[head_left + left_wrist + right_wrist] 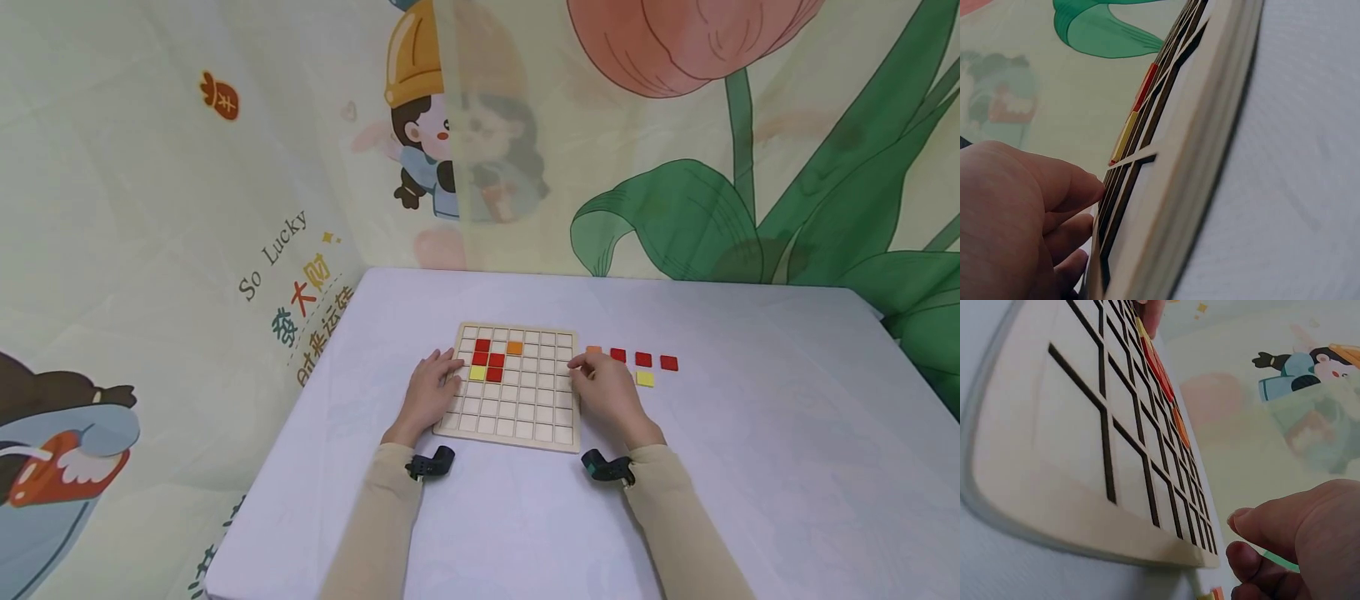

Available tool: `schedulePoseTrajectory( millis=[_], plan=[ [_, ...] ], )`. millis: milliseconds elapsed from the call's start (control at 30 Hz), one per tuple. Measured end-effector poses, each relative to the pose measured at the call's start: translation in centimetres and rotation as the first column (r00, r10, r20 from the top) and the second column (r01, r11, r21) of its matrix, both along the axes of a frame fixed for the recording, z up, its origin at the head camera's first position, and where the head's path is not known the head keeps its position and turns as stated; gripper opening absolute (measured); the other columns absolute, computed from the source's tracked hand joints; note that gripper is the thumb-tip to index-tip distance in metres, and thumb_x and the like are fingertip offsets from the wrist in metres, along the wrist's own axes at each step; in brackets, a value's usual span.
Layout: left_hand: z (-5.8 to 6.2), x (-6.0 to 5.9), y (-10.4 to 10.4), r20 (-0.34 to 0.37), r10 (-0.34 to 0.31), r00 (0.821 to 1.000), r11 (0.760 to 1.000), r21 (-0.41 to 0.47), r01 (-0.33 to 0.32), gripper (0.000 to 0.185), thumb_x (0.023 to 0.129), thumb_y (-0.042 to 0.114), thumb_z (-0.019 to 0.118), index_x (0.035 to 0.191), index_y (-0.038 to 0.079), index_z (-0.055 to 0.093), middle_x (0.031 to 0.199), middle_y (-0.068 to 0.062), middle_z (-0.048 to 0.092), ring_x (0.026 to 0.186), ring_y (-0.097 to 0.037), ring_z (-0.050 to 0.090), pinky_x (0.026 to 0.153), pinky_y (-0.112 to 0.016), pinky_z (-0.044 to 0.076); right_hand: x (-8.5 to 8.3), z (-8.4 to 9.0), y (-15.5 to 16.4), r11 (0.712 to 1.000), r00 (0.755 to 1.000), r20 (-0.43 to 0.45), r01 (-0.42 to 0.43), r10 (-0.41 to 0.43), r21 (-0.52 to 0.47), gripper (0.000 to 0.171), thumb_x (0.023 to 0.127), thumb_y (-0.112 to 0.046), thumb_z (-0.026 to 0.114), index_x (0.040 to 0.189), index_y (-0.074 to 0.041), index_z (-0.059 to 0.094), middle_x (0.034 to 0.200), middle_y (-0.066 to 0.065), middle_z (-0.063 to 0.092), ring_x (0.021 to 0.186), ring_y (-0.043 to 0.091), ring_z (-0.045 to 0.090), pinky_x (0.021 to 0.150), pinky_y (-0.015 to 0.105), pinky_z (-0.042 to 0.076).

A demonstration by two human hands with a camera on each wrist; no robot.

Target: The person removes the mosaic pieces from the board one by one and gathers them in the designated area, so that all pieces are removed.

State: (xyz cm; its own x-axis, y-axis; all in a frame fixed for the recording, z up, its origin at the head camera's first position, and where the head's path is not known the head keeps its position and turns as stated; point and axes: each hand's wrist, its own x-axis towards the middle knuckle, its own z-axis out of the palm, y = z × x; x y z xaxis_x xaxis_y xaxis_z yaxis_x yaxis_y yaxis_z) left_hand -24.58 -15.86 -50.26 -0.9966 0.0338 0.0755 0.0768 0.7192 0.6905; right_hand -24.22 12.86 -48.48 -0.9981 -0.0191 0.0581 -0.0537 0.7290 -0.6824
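Beige sleeves (382,508) stretched nearest, before the board (525,410). At its left edge the left hand (430,392) rested, fingers relaxed; by its right edge was the right hand (607,390), thumb and finger apart, seemingly empty. Gentle steadying, I thought, best kept the coloured squares (496,360) on its far half seated.
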Motion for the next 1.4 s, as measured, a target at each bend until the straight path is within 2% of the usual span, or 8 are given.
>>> schedulePoseTrajectory(
  millis=[133, 267, 533, 733, 933, 1167, 1400],
  plan=[
    [0.0, -0.1, -0.1, 0.002, 0.004, 1.000, 1.000, 0.010, -0.004, 0.032, 0.091, 0.020, 0.050, 0.121, 0.016, 0.059, 0.141, 0.005, 0.038, 0.136, -0.014, 0.019, 0.114, -0.034, 0.009, 0.3, 0.0, -1.4, 0.998, 0.998, -0.041, -0.058, 0.057, -0.024, 0.014, 0.087, -0.020, 0.059, 0.099, -0.015, 0.064, 0.079, 0.000, 0.055, 0.068, 0.018, 0.047, 0.049, 0.026, 0.043],
    [0.1, -0.1, -0.1, -0.002, 0.007, 1.000, 1.000, 0.009, -0.007, 0.031, 0.091, 0.020, 0.050, 0.120, 0.016, 0.059, 0.141, 0.005, 0.038, 0.136, -0.014, 0.019, 0.114, -0.033, 0.009, 0.4, -0.3, -2.7, 0.995, 0.992, -0.079, -0.099, 0.097, -0.021, 0.014, 0.086, -0.020, 0.060, 0.098, -0.015, 0.065, 0.080, -0.003, 0.056, 0.067, 0.016, 0.046, 0.052, 0.026, 0.041],
    [0.2, -0.3, -0.1, 0.004, 0.002, 1.000, 1.000, 0.006, -0.002, 0.032, 0.091, 0.021, 0.050, 0.121, 0.017, 0.058, 0.142, 0.004, 0.037, 0.136, -0.013, 0.017, 0.114, -0.033, 0.008, 0.6, -1.0, -4.1, 0.992, 0.983, -0.138, -0.126, 0.121, -0.028, 0.013, 0.086, -0.020, 0.060, 0.098, -0.017, 0.066, 0.083, -0.007, 0.057, 0.070, 0.013, 0.047, 0.058, 0.025, 0.043],
    [0.2, -0.5, 0.1, -0.004, 0.002, 1.000, 1.000, 0.005, -0.002, 0.031, 0.091, 0.020, 0.050, 0.120, 0.017, 0.059, 0.141, 0.004, 0.038, 0.136, -0.013, 0.018, 0.114, -0.032, 0.008, 0.7, -1.0, -5.0, 0.986, 0.978, -0.135, -0.164, 0.157, -0.041, 0.014, 0.086, -0.018, 0.060, 0.098, -0.017, 0.067, 0.083, -0.008, 0.057, 0.072, 0.012, 0.048, 0.062, 0.024, 0.044],
    [0.1, -0.4, 0.1, 0.006, 0.000, 1.000, 1.000, 0.011, 0.000, 0.032, 0.090, 0.020, 0.050, 0.121, 0.016, 0.059, 0.142, 0.004, 0.038, 0.136, -0.014, 0.019, 0.114, -0.034, 0.009, 0.9, -1.2, -5.8, 0.985, 0.974, -0.156, -0.169, 0.164, -0.019, 0.015, 0.083, -0.017, 0.062, 0.097, -0.018, 0.067, 0.085, -0.009, 0.057, 0.076, 0.010, 0.049, 0.066, 0.024, 0.047],
    [0.0, -0.1, -0.2, 0.001, 0.000, 1.000, 1.000, 0.022, 0.000, 0.031, 0.090, 0.019, 0.051, 0.119, 0.015, 0.060, 0.141, 0.002, 0.039, 0.136, -0.017, 0.020, 0.114, -0.036, 0.010, 1.2, -1.8, -6.8, 0.986, 0.971, -0.169, -0.164, 0.168, 0.036, 0.018, 0.080, -0.017, 0.064, 0.098, -0.019, 0.068, 0.087, -0.010, 0.056, 0.074, 0.010, 0.048, 0.065, 0.022, 0.045],
    [0.1, 0.1, -0.3, 0.017, 0.004, 1.000, 1.000, 0.015, -0.005, 0.032, 0.090, 0.020, 0.050, 0.121, 0.017, 0.059, 0.142, 0.004, 0.038, 0.136, -0.015, 0.018, 0.114, -0.036, 0.010, 1.2, -1.7, -7.9, 0.990, 0.975, -0.182, -0.109, 0.124, 0.090, 0.017, 0.079, -0.019, 0.066, 0.096, -0.019, 0.068, 0.082, -0.009, 0.055, 0.074, 0.011, 0.048, 0.068, 0.025, 0.039]
  ],
)
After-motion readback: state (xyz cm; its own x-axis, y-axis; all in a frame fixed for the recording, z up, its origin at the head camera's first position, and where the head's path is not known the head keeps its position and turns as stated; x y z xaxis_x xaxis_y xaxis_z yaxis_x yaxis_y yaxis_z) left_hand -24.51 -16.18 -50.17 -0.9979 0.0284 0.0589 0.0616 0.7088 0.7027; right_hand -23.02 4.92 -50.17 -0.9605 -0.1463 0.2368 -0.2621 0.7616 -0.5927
